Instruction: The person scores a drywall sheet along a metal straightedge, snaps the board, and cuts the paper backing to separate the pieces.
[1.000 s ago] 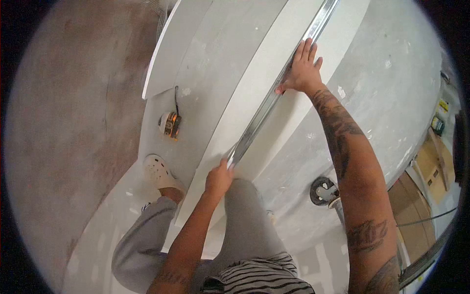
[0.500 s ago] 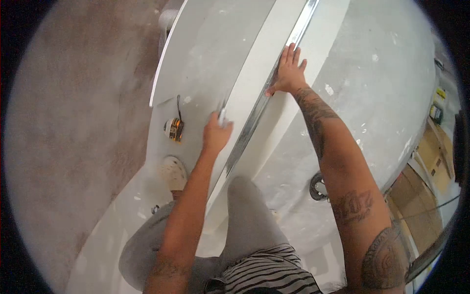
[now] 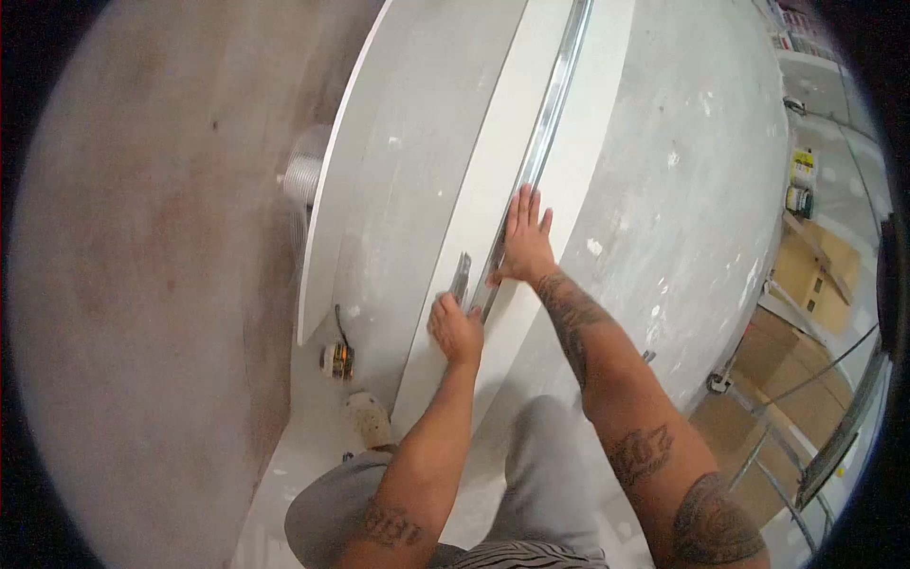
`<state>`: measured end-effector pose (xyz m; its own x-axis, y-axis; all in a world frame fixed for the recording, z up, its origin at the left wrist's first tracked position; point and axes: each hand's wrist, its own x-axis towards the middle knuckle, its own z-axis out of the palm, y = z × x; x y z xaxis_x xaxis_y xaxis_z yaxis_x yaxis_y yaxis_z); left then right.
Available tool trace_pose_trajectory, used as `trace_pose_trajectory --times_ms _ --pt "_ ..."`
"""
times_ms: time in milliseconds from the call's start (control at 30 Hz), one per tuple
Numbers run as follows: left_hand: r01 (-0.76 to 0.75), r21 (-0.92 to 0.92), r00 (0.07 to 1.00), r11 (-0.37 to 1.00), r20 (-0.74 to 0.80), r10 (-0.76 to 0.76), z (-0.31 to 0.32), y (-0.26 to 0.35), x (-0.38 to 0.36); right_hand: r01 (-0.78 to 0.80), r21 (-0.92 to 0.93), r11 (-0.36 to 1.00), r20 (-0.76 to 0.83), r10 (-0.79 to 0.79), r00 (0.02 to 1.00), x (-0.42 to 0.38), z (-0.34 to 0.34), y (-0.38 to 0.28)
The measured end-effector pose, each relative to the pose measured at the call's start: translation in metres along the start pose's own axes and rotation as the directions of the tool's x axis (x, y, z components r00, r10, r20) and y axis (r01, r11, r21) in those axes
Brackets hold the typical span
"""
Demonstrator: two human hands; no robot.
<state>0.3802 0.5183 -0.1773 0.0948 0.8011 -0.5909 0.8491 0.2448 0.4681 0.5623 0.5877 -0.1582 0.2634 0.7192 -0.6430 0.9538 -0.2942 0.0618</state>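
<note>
From where I stand, a great grey sheet (image 3: 692,171) spreads out on both sides of the long metal strip (image 3: 550,123), and directly under the strip runs a pale white panel (image 3: 474,199). The strip stretches away from the person along that panel, its near end masked by the hands. The right hand (image 3: 528,248) lies flat on the strip, fingers spread a little, its grip apart and clamped on nothing. Just left of the strip, the left hand (image 3: 457,327) has its grip closed around a slim silver tool (image 3: 462,273), which looks like a cutter, tip pointing away from the body. I'd judge the step in hand to be steadying the strip as a straightedge, with the tool kept beside it; a pass along it would call for firm, even pressure from the right hand, fingers clear of the edge.

Round about, a brown expanse (image 3: 161,247) fills the far left of the strip. The person's bent knee (image 3: 542,427), beyond the strip's near end, crowds that end most. Well to the right of the strip lie brown cardboard (image 3: 787,375) and a tan board (image 3: 839,266). Left of it are a ribbed tube (image 3: 301,177), a pale shoe (image 3: 366,417), and a small black-and-orange device (image 3: 338,361), perhaps a tape measure; all sit apart from the strip, out of the way.
</note>
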Motion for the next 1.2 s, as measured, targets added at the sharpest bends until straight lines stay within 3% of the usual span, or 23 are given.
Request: trace_pose_trajectory --times_ms 67,200,300,467,533,700,733,833,867,933,1000,1033,1067,1100,1133,1167,1200 --pt "-0.001 0.025 1.000 1.000 -0.008 0.001 0.001 0.002 0.000 -0.032 0.000 0.999 0.104 0.032 0.994 -0.001 -0.011 -0.002" --pt "-0.019 0.087 1.000 0.996 -0.014 0.021 0.002 0.003 -0.002 0.008 0.082 0.997 0.074 -0.014 0.997 -0.002 -0.008 0.005" --pt "-0.024 0.121 0.999 0.992 -0.034 0.029 0.007 0.004 -0.001 0.025 0.033 0.999 0.024 -0.026 0.999 -0.005 -0.002 0.008" --pt "-0.018 0.025 0.995 1.000 -0.100 0.020 0.008 0.011 -0.001 0.014 0.085 0.996 -0.051 -0.010 0.999 -0.010 0.000 0.010" --pt "0.087 0.042 0.988 0.995 -0.129 -0.081 0.009 0.018 -0.005 0.017 0.087 0.996 -0.066 -0.012 0.998 -0.014 0.002 0.010" --pt "0.065 0.058 0.979 0.996 -0.195 -0.053 0.015 0.023 -0.003 0.012 0.137 0.991 -0.079 -0.001 0.997 -0.011 0.006 0.014" --pt "0.105 0.057 0.982 0.993 -0.161 -0.095 0.013 0.027 -0.004 -0.035 0.059 0.998 -0.480 0.059 0.875 0.010 0.058 0.006" --pt "0.195 0.098 0.974 0.976 -0.133 -0.181 0.015 0.021 -0.010 -0.006 0.088 0.996 -0.382 0.039 0.923 0.013 0.058 0.007" --pt "0.150 0.082 0.982 0.985 -0.131 -0.138 0.013 0.020 -0.011 -0.033 0.107 0.994 -0.303 0.064 0.951 0.013 0.050 0.007" --pt "0.116 0.082 0.983 0.990 -0.152 -0.103 0.014 0.023 -0.004 0.078 0.252 0.965 -0.069 -0.062 0.996 0.013 0.000 0.028" --pt "0.119 0.082 0.981 0.990 -0.162 -0.104 0.013 0.024 -0.007 0.246 0.046 0.968 0.094 -0.250 0.964 0.030 -0.055 0.053" --pt "0.109 0.061 0.977 0.992 -0.189 -0.096 0.014 0.023 -0.008 0.277 0.175 0.945 -0.087 -0.265 0.960 0.051 -0.060 0.072" --pt "0.106 0.069 0.981 0.992 -0.173 -0.093 0.011 0.026 -0.010 0.273 0.189 0.943 -0.269 -0.218 0.938 0.059 -0.075 0.091" --pt "0.097 0.072 0.983 0.993 -0.163 -0.084 0.007 0.028 -0.010 0.270 0.156 0.950 -0.314 -0.211 0.926 0.061 -0.108 0.112" --pt "0.106 0.051 0.981 0.993 -0.168 -0.096 0.010 0.025 -0.009 0.225 0.117 0.967 -0.248 -0.191 0.950 0.076 -0.127 0.135" --pt "0.089 0.044 0.979 0.995 -0.187 -0.079 0.014 0.020 -0.007 0.202 0.170 0.965 -0.332 -0.137 0.933 0.086 -0.138 0.160" --pt "0.071 0.043 0.977 0.997 -0.205 -0.060 0.015 0.015 -0.008 0.175 0.178 0.968 -0.313 -0.112 0.943 0.094 -0.155 0.183"
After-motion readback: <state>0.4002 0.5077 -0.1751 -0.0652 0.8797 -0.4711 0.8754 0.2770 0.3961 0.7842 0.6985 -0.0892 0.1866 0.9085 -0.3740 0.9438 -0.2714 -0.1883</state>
